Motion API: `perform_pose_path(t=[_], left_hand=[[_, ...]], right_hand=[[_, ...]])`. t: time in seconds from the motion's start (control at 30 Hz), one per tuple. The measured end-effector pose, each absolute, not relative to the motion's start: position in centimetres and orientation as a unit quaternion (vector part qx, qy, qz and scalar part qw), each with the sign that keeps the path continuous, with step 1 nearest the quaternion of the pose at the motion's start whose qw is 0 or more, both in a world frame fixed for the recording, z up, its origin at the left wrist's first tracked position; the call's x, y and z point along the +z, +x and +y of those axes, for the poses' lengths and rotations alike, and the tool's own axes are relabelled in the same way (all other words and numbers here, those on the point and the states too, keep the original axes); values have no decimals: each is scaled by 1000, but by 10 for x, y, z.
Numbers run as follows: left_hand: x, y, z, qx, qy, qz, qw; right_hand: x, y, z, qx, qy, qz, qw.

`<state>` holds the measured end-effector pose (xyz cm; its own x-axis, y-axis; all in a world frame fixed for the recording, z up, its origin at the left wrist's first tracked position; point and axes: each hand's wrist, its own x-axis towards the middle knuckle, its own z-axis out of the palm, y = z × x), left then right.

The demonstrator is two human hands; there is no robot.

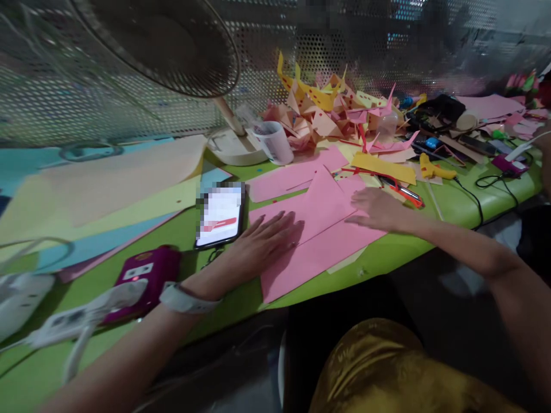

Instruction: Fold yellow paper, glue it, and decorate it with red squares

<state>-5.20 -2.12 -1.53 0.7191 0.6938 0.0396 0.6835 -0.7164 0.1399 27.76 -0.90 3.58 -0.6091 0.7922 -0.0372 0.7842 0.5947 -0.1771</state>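
Note:
A pink sheet of paper (310, 269) lies on the green tabletop in front of me, with a folded part whose pointed tip stands toward the far side. My left hand (271, 238) rests flat on its left part, fingers stretched out. On the right part of the same paper lies my right hand (374, 209), its fingers extended and pressing down near the fold edge. A lit smartphone (221, 215) is just left of my left hand. Beyond the folded paper is another pink sheet (275, 180).
A fan (235, 146) and a white cup (275, 143) stand at the back. Folded paper pieces (322, 115) are heaped there. A yellow glue gun (434, 168) and an orange-handled cutter (402, 192) lie right. Large coloured sheets (116, 183) and a purple power socket (146, 275) lie left.

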Motion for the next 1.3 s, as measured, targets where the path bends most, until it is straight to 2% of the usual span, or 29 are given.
perform_pose_path(t=[0.1,0.17,0.3,0.37,0.43,0.67,1.0,1.3], left_hand=[[9,-33,-23,114,900,405,111],[25,-13,-23,131,848,486,166],[42,31,-18,76,722,552,410],[42,46,-13,60,665,556,496],[40,54,-9,50,632,562,532],[28,52,-1,52,571,569,590],[24,52,4,32,593,600,536],[31,-5,-14,4,569,641,514]], right_hand=[[55,264,14,145,-472,-869,40],[59,254,31,263,-454,-852,-12],[49,239,57,461,-426,-771,-113],[41,235,64,492,-427,-748,-132],[36,234,68,504,-426,-738,-139],[40,232,72,495,-437,-732,-170],[48,249,74,433,-493,-730,-191],[42,273,78,434,-526,-710,-173]])
